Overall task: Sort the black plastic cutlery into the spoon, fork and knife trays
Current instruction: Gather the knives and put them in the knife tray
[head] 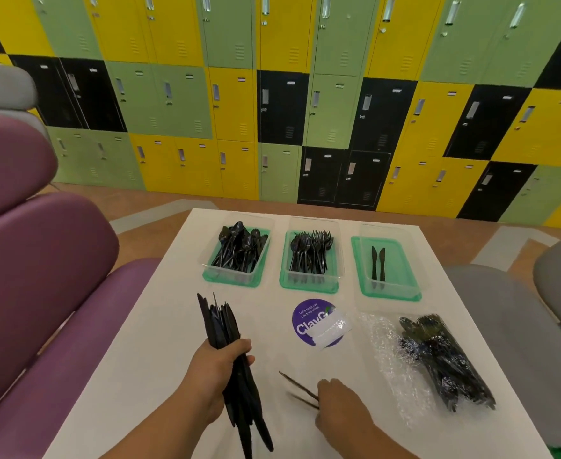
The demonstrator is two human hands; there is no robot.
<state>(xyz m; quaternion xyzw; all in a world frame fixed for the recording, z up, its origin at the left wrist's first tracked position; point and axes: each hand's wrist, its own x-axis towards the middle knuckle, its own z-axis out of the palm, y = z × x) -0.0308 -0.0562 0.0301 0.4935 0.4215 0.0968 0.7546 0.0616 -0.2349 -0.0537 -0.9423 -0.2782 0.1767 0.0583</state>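
Bright, even indoor light; shadows on the white table (160, 342) are faint and soft. Small glints sit on the locker handles (387, 11) and the plastic wrap (385, 359). Motion blur smears the right hand (337, 404) and the thin black pieces (297, 385) it pinches; the left hand (218, 369) gripping its knife bundle (221, 321) looks sharper. Wide-angle bending curves the lockers (173, 101) toward the edges

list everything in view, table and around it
table: 1, white, centre
spoon tray: 1, clear on green, far left, full
fork tray: 1, clear on green, far middle, full
knife tray: 1, clear on green, far right, two knives
sticker: 1, purple, mid table
wrapper: 1, clear, on sticker
bag: 1, clear, black cutlery inside, right
lockers: many, yellow, green, black, behind
seats: purple left, grey right
knife bundle: 1, black, near left
loose pieces: 2, black, blurred, near middle
left hand: 1, grips bundle
right hand: 1, holds pieces
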